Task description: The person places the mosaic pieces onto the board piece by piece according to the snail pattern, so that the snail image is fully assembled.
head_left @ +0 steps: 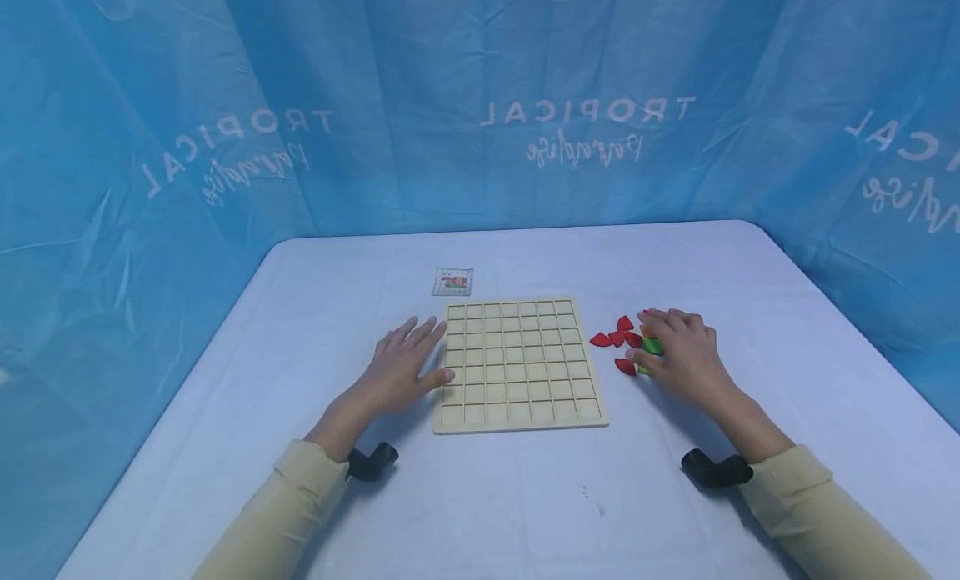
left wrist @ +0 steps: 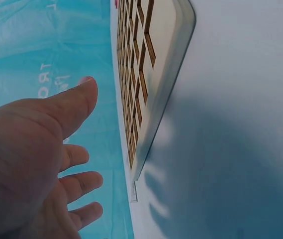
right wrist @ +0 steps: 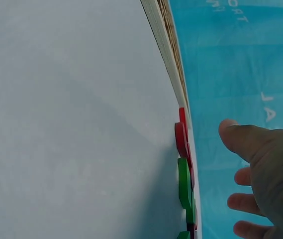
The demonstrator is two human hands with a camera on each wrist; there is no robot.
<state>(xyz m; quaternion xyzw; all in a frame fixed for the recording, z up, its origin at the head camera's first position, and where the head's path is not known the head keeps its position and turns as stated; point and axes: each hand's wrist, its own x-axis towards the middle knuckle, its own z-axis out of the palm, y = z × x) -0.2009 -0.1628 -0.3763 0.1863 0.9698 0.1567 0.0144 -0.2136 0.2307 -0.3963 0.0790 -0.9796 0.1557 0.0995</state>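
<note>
White tablecloth [head_left: 525, 513], green pieces [right wrist: 184, 184] below right fingers [right wrist: 245, 202], red pieces [head_left: 617, 338] beside

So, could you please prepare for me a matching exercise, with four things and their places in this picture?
Column one:
1. Card
2. Left hand
3. Board
4. Right hand

Column two:
A. Lies between the two hands
B. By the red and green pieces
C. Flat on the table, beyond the board's far edge
D. At the board's left edge

Right pairs: 1-C, 2-D, 3-A, 4-B.
</note>
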